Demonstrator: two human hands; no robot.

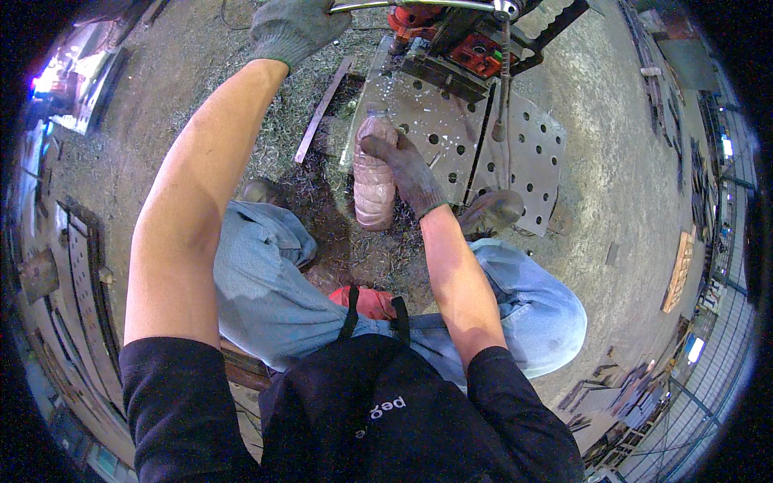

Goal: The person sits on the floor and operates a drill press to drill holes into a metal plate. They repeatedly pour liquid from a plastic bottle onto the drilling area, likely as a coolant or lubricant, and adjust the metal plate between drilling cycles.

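My left hand point(296, 30), in a grey knit glove, is closed around the end of a shiny metal lever point(403, 4) at the top edge. The lever runs right to a hub on a red and black drilling machine point(475, 55). My right hand point(407, 167), in a darker soiled glove, grips a ribbed clear plastic bottle point(374, 193) with cloudy pinkish-brown contents. The bottle's neck points away from me, close to the left edge of a steel plate point(419, 101) with round holes. The drilling machine stands on this plate, which is spotted with whitish drops.
A second holed plate point(527, 133) lies to the right. A flat metal strip point(322, 111) rests on the ground among curly metal shavings point(229, 105). My shoes point(493, 211) flank the plates. Long steel pieces point(80, 274) line the left; a wooden piece point(679, 270) lies far right.
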